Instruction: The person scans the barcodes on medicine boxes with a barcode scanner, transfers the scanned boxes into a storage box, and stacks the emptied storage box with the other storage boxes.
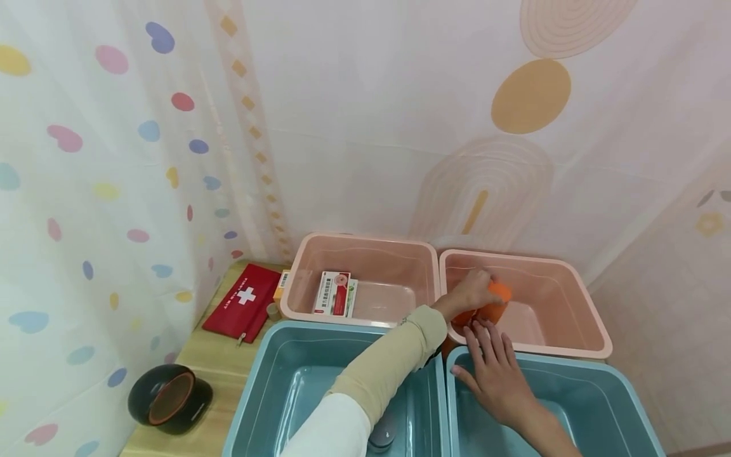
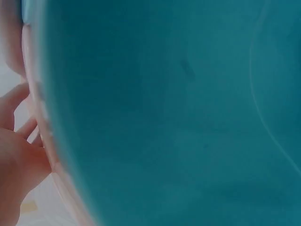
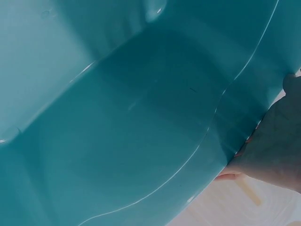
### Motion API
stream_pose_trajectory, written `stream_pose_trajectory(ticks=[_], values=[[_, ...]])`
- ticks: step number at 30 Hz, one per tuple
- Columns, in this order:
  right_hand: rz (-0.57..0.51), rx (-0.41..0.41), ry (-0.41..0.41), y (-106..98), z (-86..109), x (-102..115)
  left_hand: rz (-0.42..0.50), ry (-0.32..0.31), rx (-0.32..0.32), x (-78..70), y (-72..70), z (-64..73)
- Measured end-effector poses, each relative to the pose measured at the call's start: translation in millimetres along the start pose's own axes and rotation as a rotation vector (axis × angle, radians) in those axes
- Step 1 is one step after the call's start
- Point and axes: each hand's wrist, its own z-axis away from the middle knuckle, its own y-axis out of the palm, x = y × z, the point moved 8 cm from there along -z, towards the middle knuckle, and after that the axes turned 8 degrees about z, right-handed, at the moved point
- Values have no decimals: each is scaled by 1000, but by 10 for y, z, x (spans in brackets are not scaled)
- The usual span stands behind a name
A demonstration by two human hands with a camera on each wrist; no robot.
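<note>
My left hand [image 1: 471, 293], in a beige-cuffed sleeve, reaches into the right pink bin [image 1: 577, 317]. It grips a bright orange object [image 1: 495, 304] near the bin's front left corner; fingers cover part of it, and I cannot tell its kind. Just in front, my right hand [image 1: 498, 384] lies palm down with fingers extended, fingertips by the orange object at the bin's near rim. Its palm is over the right blue bin [image 1: 613, 374]. In the left wrist view the left hand [image 2: 19, 160] shows at the edge; the right wrist view shows the right hand [image 3: 275, 146] at the blue rim.
The left pink bin [image 1: 394, 295] holds medicine boxes [image 1: 334, 293]. A grey rounded item [image 1: 382, 435] lies in the left blue bin [image 1: 311, 355]. On the wooden table [image 1: 228, 368] are a red first-aid pouch [image 1: 245, 304] and a black rounded object [image 1: 171, 397]. A patterned curtain [image 1: 354, 127] hangs behind.
</note>
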Motion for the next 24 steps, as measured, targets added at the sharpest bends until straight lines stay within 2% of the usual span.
stream_pose_trajectory(ticks=[3, 6, 11, 15, 19, 22, 24], values=[[-10, 20, 12, 18, -7, -34, -8, 9, -11, -16, -47, -3], [-35, 59, 30, 57, -18, -68, -11, 57, 9, -77, -143, 45], [-38, 85, 36, 81, -49, -88, 61, 135, 83, -139, -456, 314], [-15, 66, 36, 55, -66, -92, 86, 170, 97, -71, -814, 657], [-8, 63, 47, 46, -67, -108, 42, 242, 100, -25, -1113, 1124], [-1, 62, 51, 45, -66, -116, 39, 265, 137, 15, -1210, 1543], [4, 55, 53, 45, -64, -116, 48, 263, 165, 50, -1217, 1810]])
